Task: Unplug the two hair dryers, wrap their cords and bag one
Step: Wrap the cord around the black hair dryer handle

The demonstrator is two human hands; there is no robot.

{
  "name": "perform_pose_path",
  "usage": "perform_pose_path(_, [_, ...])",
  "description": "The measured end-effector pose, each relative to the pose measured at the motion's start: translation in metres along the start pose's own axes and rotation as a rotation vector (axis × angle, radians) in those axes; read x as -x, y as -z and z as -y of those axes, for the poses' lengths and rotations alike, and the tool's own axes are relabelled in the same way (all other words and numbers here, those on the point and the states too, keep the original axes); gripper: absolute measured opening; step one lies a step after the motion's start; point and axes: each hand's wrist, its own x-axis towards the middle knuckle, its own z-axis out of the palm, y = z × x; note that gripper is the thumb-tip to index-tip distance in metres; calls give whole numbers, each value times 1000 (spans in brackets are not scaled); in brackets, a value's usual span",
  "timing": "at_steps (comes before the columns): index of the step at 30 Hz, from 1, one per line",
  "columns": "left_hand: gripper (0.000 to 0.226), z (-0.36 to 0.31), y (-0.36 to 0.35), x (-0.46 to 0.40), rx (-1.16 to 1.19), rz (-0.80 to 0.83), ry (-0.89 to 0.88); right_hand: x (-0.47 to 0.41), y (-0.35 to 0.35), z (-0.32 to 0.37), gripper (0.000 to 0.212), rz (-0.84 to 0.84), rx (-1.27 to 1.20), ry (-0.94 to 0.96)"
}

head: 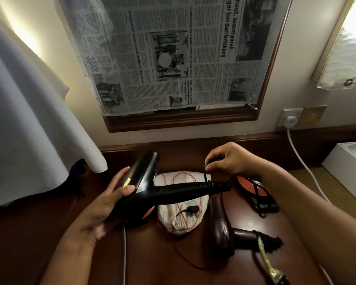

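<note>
The left hand [109,199] grips the barrel of the black hair dryer [152,190], thumb across its side, holding it level above the desk [39,233] so the handle points right and stays free for winding. The right hand [226,161] pinches the black cord [205,176] just above the handle's end, seemingly laying a turn. Beneath lies the white drawstring bag [183,219]; the brown hair dryer [222,227] rests beside it.
</note>
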Motion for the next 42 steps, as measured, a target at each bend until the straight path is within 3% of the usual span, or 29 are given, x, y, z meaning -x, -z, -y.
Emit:
perform_pose_path(9, [73,13,-24,-7,67,-172,-99,12,-5,12,3,-137,321,60])
perform_pose_path(15, [50,19,-37,-15,115,-367,-194,30,-23,13,10,-209,329,-26])
perform_pose_path(19, [46,16,-42,-13,180,-441,-231,49,-43,13,22,-275,131,-76])
perform_pose_path(23, [50,13,-46,-10,219,-481,-257,62,-65,7,13,-242,-437,-233])
perform_pose_path(26, [49,10,-51,-7,276,-463,-247,68,-75,4,10,-147,-724,-302])
perform_pose_path(34, [49,13,-51,-3,305,-436,-238,74,-102,-7,39,-103,-957,-365])
perform_pose_path(38, [57,17,-43,-4,273,-431,-252,77,-112,-15,31,-113,-1138,-263])
perform_pose_path(42, [67,19,-40,-4,251,-432,-264,80,-122,-20,25,-174,-1115,-209])
